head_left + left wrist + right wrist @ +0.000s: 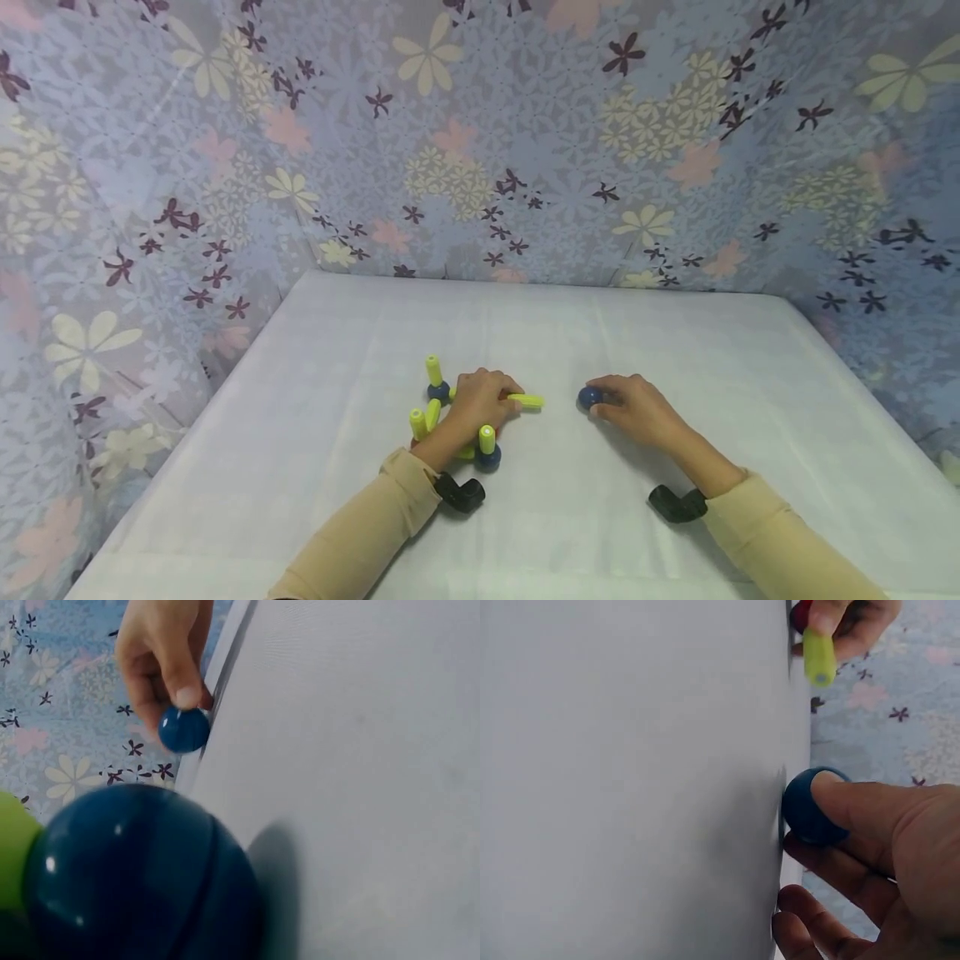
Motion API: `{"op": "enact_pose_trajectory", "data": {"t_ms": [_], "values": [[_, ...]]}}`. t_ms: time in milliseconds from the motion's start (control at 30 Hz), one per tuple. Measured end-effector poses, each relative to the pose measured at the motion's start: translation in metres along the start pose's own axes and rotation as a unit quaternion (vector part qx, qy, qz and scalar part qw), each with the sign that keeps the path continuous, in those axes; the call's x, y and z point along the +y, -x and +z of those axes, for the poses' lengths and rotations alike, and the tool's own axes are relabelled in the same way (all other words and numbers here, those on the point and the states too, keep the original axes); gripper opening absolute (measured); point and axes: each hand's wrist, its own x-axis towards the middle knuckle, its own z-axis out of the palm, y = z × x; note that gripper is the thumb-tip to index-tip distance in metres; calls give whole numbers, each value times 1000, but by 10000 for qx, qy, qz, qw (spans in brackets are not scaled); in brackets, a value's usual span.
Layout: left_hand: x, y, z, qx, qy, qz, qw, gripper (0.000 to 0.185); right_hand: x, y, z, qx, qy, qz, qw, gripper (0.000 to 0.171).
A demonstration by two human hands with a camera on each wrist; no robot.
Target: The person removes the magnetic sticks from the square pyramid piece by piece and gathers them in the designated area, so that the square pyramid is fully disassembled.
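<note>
— Where was the loose blue ball (589,397)?

— On the white tablecloth (675,350), well to the right of the rod-and-ball toy (457,417). My right hand (637,408) pinched it: the thumb lay over its top and the fingers (840,877) curled under and beside it, while it touched the cloth.

— And the toy itself?

— It sat left of that ball, a cluster of yellow-green ribbed rods joined by dark blue balls. My left hand (480,404) was clamped on its middle, fingers curled round it. One yellow-green rod (527,402) stuck out from under my fingers toward the loose ball, pointing at it but well short of touching. Another rod (433,370) stood upright in a ball on the far side of the toy, and a third upright rod (487,438) stood in a blue ball (488,457) on the near side. A bit of red showed under my fingers in the right wrist view.

— What lay around?

— Flowered fabric (480,133) walled in the cloth behind and on both sides of the toy. A black wrist camera mount (460,492) sat just nearer than the toy, by my tan sleeve (375,533).
</note>
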Motion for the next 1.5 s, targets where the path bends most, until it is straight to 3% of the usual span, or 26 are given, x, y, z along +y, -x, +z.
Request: {"op": "enact_pose_trajectory", "data": {"t_ms": [367, 633, 1000, 1233, 1367, 1500], "values": [[-1, -1, 1, -135, 128, -18, 9998, 23, 19, -75, -8, -91, -63, 695, 9975, 43], [-1, -2, 0, -155, 134, -52, 9998, 24, 33, -110, -12, 97, -227, 1003, 9947, 45], [-2, -1, -2, -173, 156, -57, 9997, 24, 31, -122, -12, 443, -317, 1414, 9885, 49], [-4, 0, -2, -148, 270, -74, 9995, 28, 31, -123, -10, 380, -369, 1505, 9872, 53], [-2, 3, -8, 160, 731, -234, 9969, 34, 32, -121, -11, 308, -427, 1454, 9880, 60], [6, 11, -27, 653, 1400, -479, 9868, 37, 29, -114, -11, 625, -430, 1341, 9881, 63]]}}
